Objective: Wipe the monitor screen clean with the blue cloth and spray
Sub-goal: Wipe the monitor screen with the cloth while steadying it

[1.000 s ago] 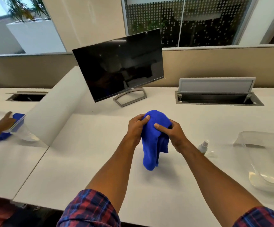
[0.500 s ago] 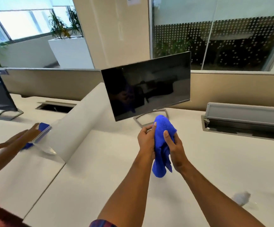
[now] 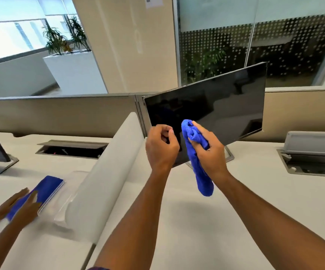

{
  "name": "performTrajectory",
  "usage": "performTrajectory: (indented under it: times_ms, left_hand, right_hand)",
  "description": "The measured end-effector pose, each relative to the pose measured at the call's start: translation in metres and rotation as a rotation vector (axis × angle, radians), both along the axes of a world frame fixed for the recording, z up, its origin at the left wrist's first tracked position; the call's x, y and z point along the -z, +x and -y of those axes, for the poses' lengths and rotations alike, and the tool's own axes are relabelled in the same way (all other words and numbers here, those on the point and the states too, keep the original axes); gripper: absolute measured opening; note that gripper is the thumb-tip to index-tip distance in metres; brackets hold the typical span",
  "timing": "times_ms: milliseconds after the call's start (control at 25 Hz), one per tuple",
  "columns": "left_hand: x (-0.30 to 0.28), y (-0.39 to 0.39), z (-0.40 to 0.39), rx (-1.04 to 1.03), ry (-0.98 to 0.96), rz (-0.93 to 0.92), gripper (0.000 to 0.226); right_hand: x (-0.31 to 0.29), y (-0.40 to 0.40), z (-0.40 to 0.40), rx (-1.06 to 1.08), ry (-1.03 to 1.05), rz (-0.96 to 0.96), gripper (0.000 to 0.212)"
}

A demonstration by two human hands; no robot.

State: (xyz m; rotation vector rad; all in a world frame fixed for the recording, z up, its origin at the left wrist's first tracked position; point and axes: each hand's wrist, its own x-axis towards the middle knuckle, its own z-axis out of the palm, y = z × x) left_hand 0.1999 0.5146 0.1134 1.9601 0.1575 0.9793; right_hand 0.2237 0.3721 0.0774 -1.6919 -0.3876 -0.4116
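Cloth, bright blue and bunched into a long roll, sits in the right hand, fingers wrapped round its upper part while the loose end hangs down clear of the tabletop. Its top pokes out above the fist, in front of the lower left part of the monitor; whether it touches the glass I cannot tell. The left hand is just beside it, apart from the cloth, fingers curled loosely inward with thumb and fingertips close together and nothing between them. The monitor looks tilted, its dark screen blank, its metal stand showing behind the right hand. A white curved divider runs along the tabletop to the left. Beyond it, another person's two hands rest on a second blue cloth lying in a clear tray, blurred. An open cable hatch sits at the far right, another at the left.
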Motion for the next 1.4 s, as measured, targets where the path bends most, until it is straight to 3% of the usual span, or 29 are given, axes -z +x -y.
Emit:
performTrajectory:
  times_ms: [120,200,320,400,600,720,840,1000,1120,1240,1400]
  left_hand:
    - [-0.029,0.024,-0.026,-0.202,0.322,0.078,0.034]
    - [-0.049,0.037,-0.036,-0.22,0.43,-0.053,0.055]
    - [-0.066,0.058,-0.043,-0.19,0.531,-0.244,0.063]
    - [-0.068,0.063,-0.043,-0.161,0.474,-0.284,0.065]
    - [-0.071,0.065,-0.035,-0.113,0.239,-0.15,0.056]
    - [-0.073,0.061,-0.034,-0.066,0.211,-0.146,0.057]
    - [-0.076,0.058,-0.038,-0.053,0.135,-0.204,0.063]
    - [-0.078,0.056,-0.043,-0.001,0.141,-0.265,0.067]
    - [-0.076,0.057,-0.046,0.019,0.167,-0.282,0.069]
    - [-0.077,0.058,-0.047,-0.011,0.216,-0.3,0.069]
    - [-0.079,0.055,-0.042,-0.045,0.279,-0.302,0.068]
  right_hand:
    - [-0.022,0.039,-0.013,0.115,-0.2,0.201,0.052]
    - [-0.034,0.057,-0.024,0.177,-0.301,0.292,0.056]
    - [-0.044,0.08,-0.042,0.266,-0.486,0.463,0.059]
    - [-0.048,0.089,-0.052,0.303,-0.555,0.53,0.057]
    - [-0.043,0.09,-0.073,0.262,-0.72,0.736,0.048]
    - [-0.048,0.088,-0.082,0.331,-0.697,0.732,0.047]
    - [-0.041,0.083,-0.079,0.254,-0.783,0.821,0.045]
    - [-0.051,0.087,-0.067,0.34,-0.649,0.585,0.049]
    - [-0.048,0.087,-0.058,0.151,-0.845,0.758,0.049]
    - [-0.055,0.091,-0.042,0.294,-0.667,0.488,0.052]
    - [-0.048,0.097,-0.026,0.172,-0.888,0.735,0.055]
